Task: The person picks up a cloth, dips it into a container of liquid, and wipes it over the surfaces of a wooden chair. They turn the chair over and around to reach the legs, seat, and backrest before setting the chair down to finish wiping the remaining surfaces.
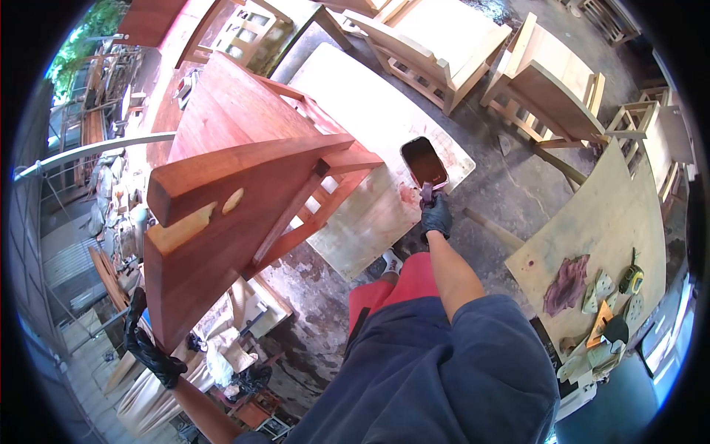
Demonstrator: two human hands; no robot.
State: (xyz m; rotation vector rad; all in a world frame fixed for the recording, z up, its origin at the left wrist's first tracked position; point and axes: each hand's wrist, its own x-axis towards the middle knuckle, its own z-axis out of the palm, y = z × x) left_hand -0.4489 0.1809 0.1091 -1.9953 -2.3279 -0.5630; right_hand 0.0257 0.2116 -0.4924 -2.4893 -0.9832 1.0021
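A wooden chair (244,185) stained reddish brown lies tipped over a pale board (370,111), with some bare pale patches on its nearest rail. My left hand (148,344), in a black glove, grips the near lower edge of the chair. My right hand (435,214), also black-gloved, holds a brush handle (427,194) dipped down at a rectangular tub of dark red-brown stain (424,161) that stands on the board's corner. Red stain drips mark the board beside the tub.
Unstained chairs (436,52) and another (547,89) stand on the wet concrete floor behind. To the right a plywood sheet (606,229) carries a stained rag (567,285), sanding pads and a tape measure (631,280). Timber and clutter lie at left.
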